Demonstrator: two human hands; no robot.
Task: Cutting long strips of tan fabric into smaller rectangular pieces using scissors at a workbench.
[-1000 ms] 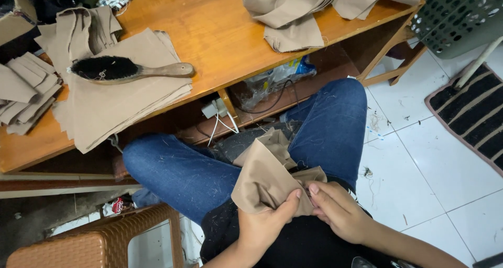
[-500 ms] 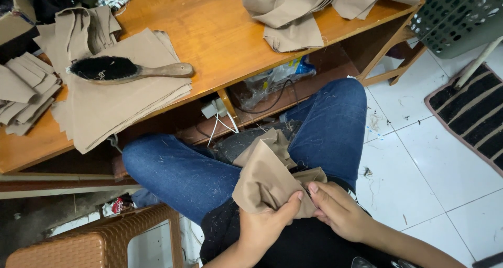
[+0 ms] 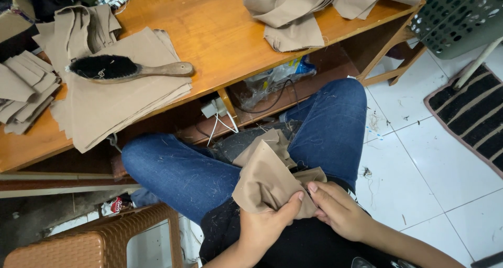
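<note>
The person sits low with both knees up in blue jeans (image 3: 178, 171), and a small piece of tan cloth (image 3: 267, 176) rests in the lap between the legs, bunched and folded over itself. The left hand (image 3: 267, 223) grips its lower edge from below, the thumb pressed flat over the fabric and the fingers tucked behind it. The right hand (image 3: 338, 210) meets it just to the side, its fingertips pinching the same lower corner, so the two hands touch the cloth almost next to each other while the rest of the piece rises away from them toward the knees. Beyond the knees stands a low wooden table (image 3: 220, 37). On its left part lies a flat stack of tan fabric pieces (image 3: 120, 108) with a black-bristled brush (image 3: 126, 69) on top, its wooden handle pointing right. A looser heap of tan cloth (image 3: 304, 11) sits at the table's far right. A brown wicker stool (image 3: 99, 236) stands near the left knee, and a green perforated basket (image 3: 461, 16) sits on the white tiled floor beside a striped mat (image 3: 474, 113).
</note>
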